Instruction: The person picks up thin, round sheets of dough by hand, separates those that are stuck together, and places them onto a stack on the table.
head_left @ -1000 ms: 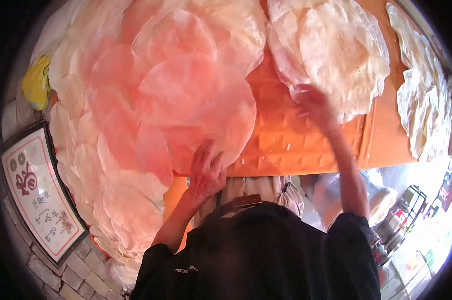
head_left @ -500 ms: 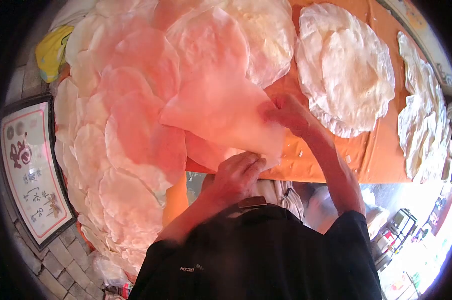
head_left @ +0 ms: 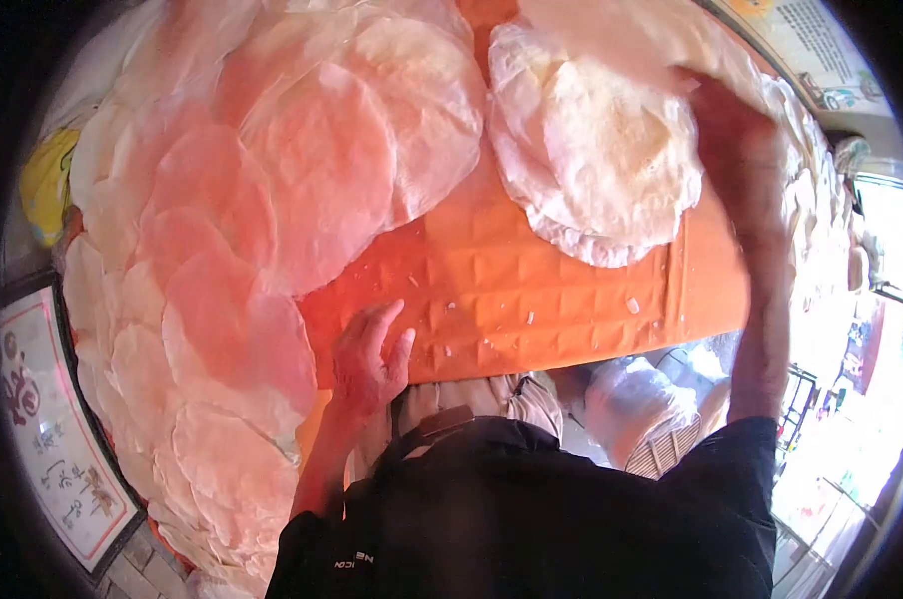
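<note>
My right hand (head_left: 719,105) is stretched out to the upper right, pinching the near edge of a thin, pale round flatbread (head_left: 626,40). That sheet is blurred and hangs over the far part of a flatbread pile (head_left: 611,150). My left hand (head_left: 371,359) holds nothing; its thumb and fingers are apart above the near edge of the orange-covered table (head_left: 511,290). Beside it on the left, many overlapping flatbreads (head_left: 321,180) cover the table under reddish light.
More flatbreads (head_left: 806,210) lie along the right side. A framed sign with writing (head_left: 57,429) stands at the left, below a yellow cloth (head_left: 47,185). Small crumbs dot the orange cover. Plastic-wrapped goods (head_left: 641,399) sit under the table's front edge.
The flatbread both hands held in front of me has gone up and right in my right hand. My left hand has let go and moved left. The view has shifted right.
</note>
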Action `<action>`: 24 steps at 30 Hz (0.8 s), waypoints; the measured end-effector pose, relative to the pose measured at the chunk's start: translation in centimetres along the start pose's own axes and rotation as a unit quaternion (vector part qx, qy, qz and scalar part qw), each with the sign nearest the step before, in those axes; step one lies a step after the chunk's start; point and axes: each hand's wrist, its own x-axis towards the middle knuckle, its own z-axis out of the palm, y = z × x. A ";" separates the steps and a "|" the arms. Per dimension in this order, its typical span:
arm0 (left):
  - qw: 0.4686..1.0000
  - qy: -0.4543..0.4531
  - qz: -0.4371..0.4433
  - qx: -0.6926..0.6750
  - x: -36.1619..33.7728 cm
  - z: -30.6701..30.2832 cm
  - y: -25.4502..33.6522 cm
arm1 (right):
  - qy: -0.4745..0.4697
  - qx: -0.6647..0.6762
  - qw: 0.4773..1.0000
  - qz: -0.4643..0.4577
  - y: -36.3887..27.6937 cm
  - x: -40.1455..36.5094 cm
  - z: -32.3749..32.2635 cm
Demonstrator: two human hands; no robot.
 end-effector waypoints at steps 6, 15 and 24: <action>0.999 -0.011 -0.036 -0.010 -2.0 1.2 -2.2 | -0.385 0.065 0.920 -0.020 -2.1 -9.4 16.7; 0.996 -0.012 -0.073 -0.039 -3.8 1.3 -3.0 | -0.165 0.651 0.676 0.302 -19.9 1.7 22.1; 0.962 0.019 -0.210 -0.174 -5.8 0.7 -4.5 | -0.173 0.581 0.778 0.168 -26.0 4.0 22.8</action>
